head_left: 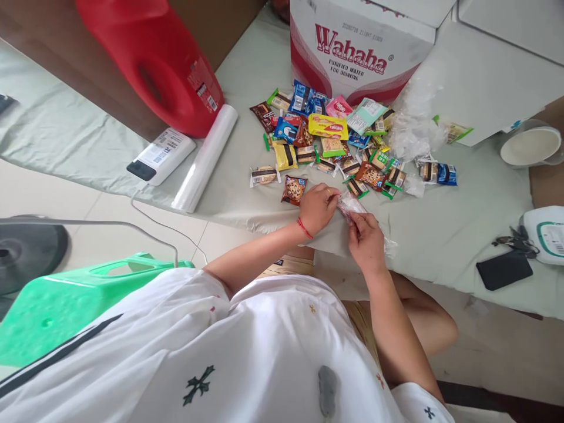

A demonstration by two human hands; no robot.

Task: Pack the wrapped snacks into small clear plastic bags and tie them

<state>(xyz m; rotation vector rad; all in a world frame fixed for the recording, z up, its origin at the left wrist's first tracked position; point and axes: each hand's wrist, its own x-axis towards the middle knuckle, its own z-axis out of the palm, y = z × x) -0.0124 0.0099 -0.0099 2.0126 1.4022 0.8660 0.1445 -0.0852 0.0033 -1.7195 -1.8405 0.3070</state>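
Note:
Close to the table's front edge, my left hand [318,207], with a red string bracelet at the wrist, pinches one end of a crinkled clear plastic wrapper [352,204]. My right hand [368,238] grips the same wrapper a little to the right, thumb and fingers pressed together. What is inside the plastic, if anything, I cannot make out. Just left of my left hand lies a brown cookie packet [294,189]. Beyond both hands spreads a pile of small wrapped snacks, among them a yellow wafer packet [328,127] and a blue packet [302,97].
Behind the snacks stands a Wahaha water carton [352,56], with crumpled clear bags [416,120] beside it. To the left are a red jug [176,76], a plastic film roll [205,158] and a white device [162,155]. A black pouch [504,270] and keys [515,241] lie right.

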